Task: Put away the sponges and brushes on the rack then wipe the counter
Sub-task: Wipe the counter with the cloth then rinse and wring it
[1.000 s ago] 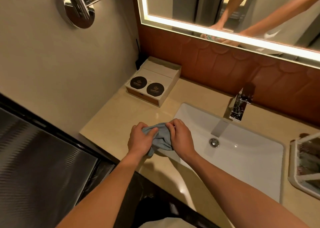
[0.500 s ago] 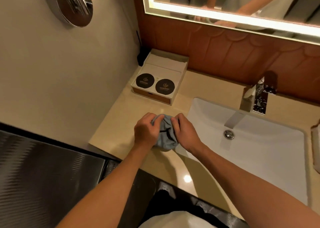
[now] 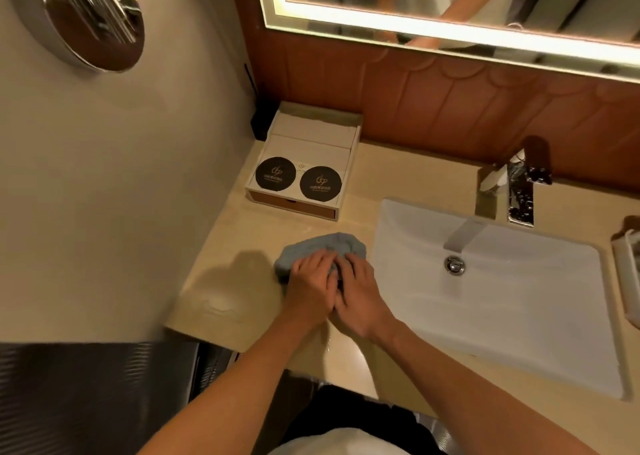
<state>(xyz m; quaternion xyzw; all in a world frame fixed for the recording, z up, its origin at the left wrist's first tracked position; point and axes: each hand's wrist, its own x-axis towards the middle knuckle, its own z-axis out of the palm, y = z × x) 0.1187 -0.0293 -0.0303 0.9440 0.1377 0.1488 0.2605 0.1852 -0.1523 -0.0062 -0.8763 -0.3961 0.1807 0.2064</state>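
Note:
A bunched blue-grey cloth [image 3: 322,247] lies on the beige counter [image 3: 242,247] just left of the sink. My left hand [image 3: 311,281] presses down on its near edge. My right hand [image 3: 360,295] sits beside it, fingers on the cloth's right part. Both hands touch each other above the counter's front strip. The white rack [image 3: 627,274] shows only as a sliver at the right edge; its contents are hidden.
A white sink basin [image 3: 519,333] with a drain fills the right half, with a chrome faucet [image 3: 512,191] behind it. A white tray box [image 3: 304,164] with two black round coasters stands at the back left. A lit mirror hangs above, and a wall closes off the left.
The cloth has come down from between my hands onto the counter, and both hands now press flat on it. The view has shifted left.

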